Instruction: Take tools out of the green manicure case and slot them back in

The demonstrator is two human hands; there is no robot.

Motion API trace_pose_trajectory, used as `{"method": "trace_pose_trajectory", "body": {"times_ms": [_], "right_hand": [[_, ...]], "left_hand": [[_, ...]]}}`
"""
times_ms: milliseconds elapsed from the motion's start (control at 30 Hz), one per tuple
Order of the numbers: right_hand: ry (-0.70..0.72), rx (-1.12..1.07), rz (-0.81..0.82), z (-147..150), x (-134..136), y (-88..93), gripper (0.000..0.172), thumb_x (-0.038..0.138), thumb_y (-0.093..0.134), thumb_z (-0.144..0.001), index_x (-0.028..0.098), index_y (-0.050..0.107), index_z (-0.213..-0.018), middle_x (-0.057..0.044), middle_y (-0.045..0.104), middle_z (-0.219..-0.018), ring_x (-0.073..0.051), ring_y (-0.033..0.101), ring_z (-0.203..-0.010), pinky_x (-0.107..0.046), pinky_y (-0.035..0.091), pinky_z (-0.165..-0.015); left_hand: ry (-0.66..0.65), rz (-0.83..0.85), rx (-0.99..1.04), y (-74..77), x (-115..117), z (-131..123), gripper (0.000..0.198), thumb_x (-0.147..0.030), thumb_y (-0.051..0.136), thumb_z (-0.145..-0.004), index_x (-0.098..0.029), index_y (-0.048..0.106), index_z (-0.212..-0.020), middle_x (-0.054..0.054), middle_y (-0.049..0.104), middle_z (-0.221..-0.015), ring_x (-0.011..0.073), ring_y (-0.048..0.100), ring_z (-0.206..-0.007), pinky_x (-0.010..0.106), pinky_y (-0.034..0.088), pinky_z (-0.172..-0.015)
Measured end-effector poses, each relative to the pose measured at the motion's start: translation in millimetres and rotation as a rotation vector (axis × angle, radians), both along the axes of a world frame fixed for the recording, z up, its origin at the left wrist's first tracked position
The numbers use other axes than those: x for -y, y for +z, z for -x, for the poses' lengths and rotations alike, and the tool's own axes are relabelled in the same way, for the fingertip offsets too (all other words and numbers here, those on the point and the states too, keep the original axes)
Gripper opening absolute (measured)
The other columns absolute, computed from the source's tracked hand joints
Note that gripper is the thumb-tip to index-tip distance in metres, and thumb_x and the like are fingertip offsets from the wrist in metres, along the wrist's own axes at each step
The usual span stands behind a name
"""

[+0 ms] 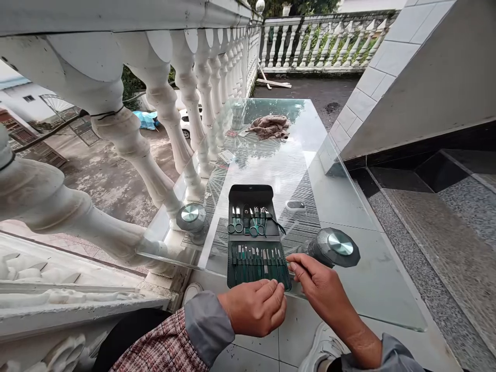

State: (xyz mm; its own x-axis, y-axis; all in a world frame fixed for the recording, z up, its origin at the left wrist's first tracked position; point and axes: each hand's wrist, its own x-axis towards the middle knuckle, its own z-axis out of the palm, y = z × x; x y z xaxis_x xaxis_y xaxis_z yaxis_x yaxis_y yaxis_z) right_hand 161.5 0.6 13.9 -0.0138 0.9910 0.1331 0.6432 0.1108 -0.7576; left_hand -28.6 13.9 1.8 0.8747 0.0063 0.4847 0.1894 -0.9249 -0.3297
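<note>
A black fold-out manicure case (253,196) lies open on a glass table (349,206). Its upper row holds small scissors and clippers (253,219), its lower row several slim green-handled tools (258,258). My left hand (256,307) rests at the case's near edge with fingers curled in. Fingers together, my right hand (318,284) pinches at the case's lower right corner by the outermost tool. What either hand grips is hidden.
A white stone balustrade (166,108) runs along the left. Two round metal table fittings (335,245) (190,214) show through the glass. A brown cloth (270,126) lies at the table's far end, a small dark oval object (296,205) near the case. Tiled steps (445,206) rise on the right.
</note>
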Motion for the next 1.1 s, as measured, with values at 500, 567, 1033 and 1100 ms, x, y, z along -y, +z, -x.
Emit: {"method": "trace_pose_trajectory", "body": {"times_ms": [500, 567, 1033, 1100], "right_hand": [[-0.017, 0.004, -0.093, 5.0, -22.6, -4.6, 0.021, 0.031, 0.045, -0.086, 0.020, 0.062, -0.088, -0.005, 0.067, -0.086, -0.017, 0.062, -0.079, -0.028, 0.049, -0.069], [-0.018, -0.010, -0.070, 3.9, -22.5, -4.3, 0.021, 0.032, 0.045, -0.086, 0.020, 0.063, -0.088, -0.005, 0.067, -0.087, -0.017, 0.062, -0.080, -0.029, 0.049, -0.071], [-0.044, -0.167, 0.128, 0.7, -20.0, 1.1, 0.024, 0.038, 0.046, -0.084, 0.021, 0.062, -0.087, -0.004, 0.064, -0.080, -0.015, 0.058, -0.064, -0.026, 0.047, -0.055], [-0.031, -0.139, 0.098, 0.1, -20.2, -0.3, 0.023, 0.037, 0.046, -0.085, 0.021, 0.062, -0.087, -0.004, 0.064, -0.082, -0.016, 0.060, -0.071, -0.027, 0.048, -0.061]], "left_hand": [[-0.048, -0.011, -0.033, 10.3, -5.1, 0.3, 0.025, -0.019, 0.047, -0.087, -0.006, 0.065, -0.099, 0.016, 0.065, -0.103, 0.0236, 0.063, -0.092, 0.035, 0.054, -0.078], [-0.043, -0.002, -0.034, 10.1, -5.0, 0.1, 0.025, -0.019, 0.048, -0.087, -0.005, 0.065, -0.098, 0.016, 0.066, -0.097, 0.0225, 0.064, -0.086, 0.035, 0.054, -0.075], [-0.131, -0.034, 0.007, 13.0, -3.8, -2.4, 0.023, -0.020, 0.049, -0.085, -0.006, 0.067, -0.090, 0.014, 0.067, -0.086, 0.0202, 0.065, -0.075, 0.032, 0.054, -0.065], [-0.138, -0.032, 0.000, 13.0, -2.5, -3.2, 0.023, -0.020, 0.050, -0.084, -0.006, 0.068, -0.090, 0.015, 0.067, -0.086, 0.0198, 0.064, -0.074, 0.032, 0.054, -0.065]]}}
